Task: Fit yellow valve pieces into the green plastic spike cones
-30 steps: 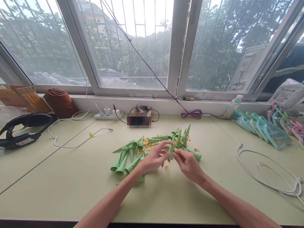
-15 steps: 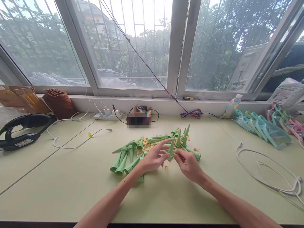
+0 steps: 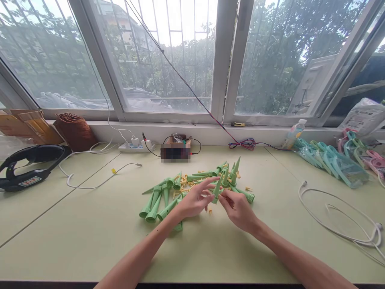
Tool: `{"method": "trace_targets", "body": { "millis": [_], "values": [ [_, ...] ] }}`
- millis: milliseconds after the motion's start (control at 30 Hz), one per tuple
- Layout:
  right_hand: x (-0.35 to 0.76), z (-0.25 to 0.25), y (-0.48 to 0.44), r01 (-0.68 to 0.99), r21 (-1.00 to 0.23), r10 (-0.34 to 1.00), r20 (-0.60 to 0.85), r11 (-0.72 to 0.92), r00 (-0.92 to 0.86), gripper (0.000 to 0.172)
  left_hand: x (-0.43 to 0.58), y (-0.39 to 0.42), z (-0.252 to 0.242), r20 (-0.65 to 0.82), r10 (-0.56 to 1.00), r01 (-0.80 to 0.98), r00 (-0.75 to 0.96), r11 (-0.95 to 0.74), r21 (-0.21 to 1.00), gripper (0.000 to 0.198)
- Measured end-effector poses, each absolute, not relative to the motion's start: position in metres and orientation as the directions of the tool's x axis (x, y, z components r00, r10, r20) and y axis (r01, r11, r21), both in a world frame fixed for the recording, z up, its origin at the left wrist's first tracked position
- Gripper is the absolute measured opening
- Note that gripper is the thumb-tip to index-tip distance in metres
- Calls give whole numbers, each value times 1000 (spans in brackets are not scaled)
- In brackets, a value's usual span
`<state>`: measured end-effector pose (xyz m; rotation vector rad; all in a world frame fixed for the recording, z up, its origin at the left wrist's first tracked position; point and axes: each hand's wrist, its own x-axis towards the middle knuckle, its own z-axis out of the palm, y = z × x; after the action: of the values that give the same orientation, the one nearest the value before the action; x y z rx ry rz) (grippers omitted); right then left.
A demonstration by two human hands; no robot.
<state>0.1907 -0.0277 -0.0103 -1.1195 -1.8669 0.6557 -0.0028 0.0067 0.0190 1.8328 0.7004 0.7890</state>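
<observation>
A green cone [image 3: 217, 190] points upward between my hands, tilted slightly right. My left hand [image 3: 196, 199] grips its lower part with the thumb and fingers. My right hand [image 3: 237, 205] is pinched at the cone's base on the right side; whatever lies between those fingertips is too small to make out. Several green cones [image 3: 155, 206] lie to the left and behind my left hand. More cones [image 3: 234, 172] stand upright just beyond my hands. Small yellow pieces [image 3: 187, 180] are scattered among them, and one yellow piece [image 3: 210, 212] lies below the held cone.
A power strip [image 3: 136, 147] and an open box [image 3: 179, 142] sit by the window wall. Black headgear [image 3: 30, 172] lies at the left, white cables [image 3: 339, 237] at the right. Teal clips [image 3: 339, 162] and a bottle [image 3: 294, 134] are at the back right.
The held cone has tipped slightly to the right at its point. My right fingertips have shifted a little left against its base.
</observation>
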Motion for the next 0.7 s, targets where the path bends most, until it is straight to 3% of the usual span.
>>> {"method": "trace_targets", "body": {
  "millis": [700],
  "values": [
    [190,-11,-26,450,-733,860,430,510,-274,33,-4,9,15,188,731,97,656,-328,940,56]
  ]
}}
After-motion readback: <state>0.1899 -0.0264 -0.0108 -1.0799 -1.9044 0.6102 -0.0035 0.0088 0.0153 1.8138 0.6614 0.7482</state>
